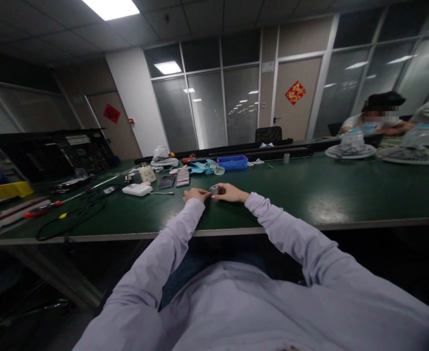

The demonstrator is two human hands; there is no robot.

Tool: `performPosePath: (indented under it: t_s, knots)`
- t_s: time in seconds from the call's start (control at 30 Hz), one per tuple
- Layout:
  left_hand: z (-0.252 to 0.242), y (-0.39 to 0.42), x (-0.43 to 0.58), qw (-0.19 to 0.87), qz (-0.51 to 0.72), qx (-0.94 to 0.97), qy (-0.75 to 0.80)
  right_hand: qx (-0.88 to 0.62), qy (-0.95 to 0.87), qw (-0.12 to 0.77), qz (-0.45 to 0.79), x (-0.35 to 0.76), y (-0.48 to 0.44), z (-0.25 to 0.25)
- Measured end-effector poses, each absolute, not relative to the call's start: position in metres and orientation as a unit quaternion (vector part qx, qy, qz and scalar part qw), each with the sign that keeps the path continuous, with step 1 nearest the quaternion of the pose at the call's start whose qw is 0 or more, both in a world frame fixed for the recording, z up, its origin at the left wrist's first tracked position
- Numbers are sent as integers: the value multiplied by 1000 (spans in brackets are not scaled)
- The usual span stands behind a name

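- Small grey metal cylinder [214, 190]: at the centre of the frame, just above the near edge of the green tabletop [291, 195].
- Right hand [231, 192]: closed on the cylinder from its right side, thumb and fingers gripping it.
- Left hand [196, 195]: at the cylinder's left side, fingers bent, fingertips at or very near it; whether they grip it cannot be told.
- Left of centre: a slender metal rod [163, 193] beside a white device [137, 189]; above these, 2 flat rectangular objects, 1 dark [166, 182] and 1 pale-faced [183, 178], and a patterned container [147, 173].
- Above the hands: crumpled light-blue material [204, 167] next to a blue tray [232, 165].
- Right of the tray: a small upright cylindrical piece [286, 158].
- Right of the frame: 2 white domed units, 1 nearer the centre [351, 145] and 1 nearer the edge [419, 139].
- Upper right: a seated person [355, 122] behind the units.
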State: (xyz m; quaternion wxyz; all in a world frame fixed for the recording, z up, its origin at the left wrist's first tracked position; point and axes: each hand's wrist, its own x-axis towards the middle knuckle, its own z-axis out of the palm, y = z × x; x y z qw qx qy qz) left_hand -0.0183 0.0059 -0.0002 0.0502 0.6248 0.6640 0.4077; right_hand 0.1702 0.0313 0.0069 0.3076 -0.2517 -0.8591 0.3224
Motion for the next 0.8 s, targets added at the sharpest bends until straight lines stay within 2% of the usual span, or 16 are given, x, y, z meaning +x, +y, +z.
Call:
performPosePath:
  t_s: [0.23, 0.6, 0.8]
  knots:
    - [2, 0, -15, 50, 349, 616, 704, -258, -858, 310, 319, 171, 32, 7]
    - [17, 0, -4, -4, 455, 673, 583, -250, -860, 303, 327, 169, 35, 4]
    - [14, 3, 0, 3, 457, 701, 547, -249, -864, 299, 320, 170, 37, 3]
